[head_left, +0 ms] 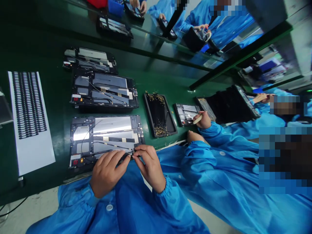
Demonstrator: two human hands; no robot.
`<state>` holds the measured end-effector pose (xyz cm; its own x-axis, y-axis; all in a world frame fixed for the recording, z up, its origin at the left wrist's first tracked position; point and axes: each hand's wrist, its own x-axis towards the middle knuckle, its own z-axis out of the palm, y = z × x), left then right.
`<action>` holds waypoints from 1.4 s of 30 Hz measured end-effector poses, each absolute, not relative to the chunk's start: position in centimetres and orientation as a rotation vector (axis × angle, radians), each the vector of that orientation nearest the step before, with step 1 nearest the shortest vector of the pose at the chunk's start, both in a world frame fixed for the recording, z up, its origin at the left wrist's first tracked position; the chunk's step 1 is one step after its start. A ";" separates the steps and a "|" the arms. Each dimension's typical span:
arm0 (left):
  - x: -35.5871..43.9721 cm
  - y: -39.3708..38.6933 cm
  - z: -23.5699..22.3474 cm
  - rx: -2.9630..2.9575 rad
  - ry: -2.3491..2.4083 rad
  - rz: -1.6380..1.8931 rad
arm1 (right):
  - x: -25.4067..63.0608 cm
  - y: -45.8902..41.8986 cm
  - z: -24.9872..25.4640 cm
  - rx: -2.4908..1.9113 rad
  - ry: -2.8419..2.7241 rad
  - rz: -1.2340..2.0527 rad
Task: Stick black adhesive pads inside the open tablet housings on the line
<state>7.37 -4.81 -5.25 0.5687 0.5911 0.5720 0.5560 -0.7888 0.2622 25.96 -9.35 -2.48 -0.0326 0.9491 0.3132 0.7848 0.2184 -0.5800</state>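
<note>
Right in front of me lies an opened tablet housing (112,125), with silver plates, ribbon strips and a thin dark wire (82,143) curving over its left part. My left hand (107,172) rests across the near edge, thumb and forefinger closed near the lower right corner. At that same corner my right hand (152,167) has its fingertips pinched together, almost touching the left ones. A tiny part between the fingertips is too small and covered to name. Behind stands a stack of similar tablet housings (112,83), with another opened housing (85,53) farther back.
To the left lies a white sheet (36,159) with rows of black stickers. A black tray (162,112) of small gold-coloured parts sits right of the housings. Beside it a co-worker's hand (204,120) holds a pale tool over another housing (186,110). A glass-topped shelf frame (156,57) crosses behind.
</note>
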 end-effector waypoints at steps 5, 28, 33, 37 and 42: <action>7.3 -4.9 -5.3 2.744 1.006 1.034 | 26.3 -9.4 -3.1 -1.518 -1.948 0.220; 7.4 -5.1 -5.0 2.743 1.006 1.021 | 25.9 -10.7 -5.1 -1.369 -2.033 -0.036; 5.1 -5.5 -2.7 2.640 1.129 0.951 | 25.4 -10.8 -3.7 -1.412 -2.102 -0.111; 0.0 -4.8 -2.8 2.212 1.793 1.019 | 26.2 -9.8 -2.6 -1.561 -1.942 0.058; -2.8 -4.4 -7.0 1.899 1.782 0.911 | 26.5 -8.1 -6.4 -1.745 -1.420 0.302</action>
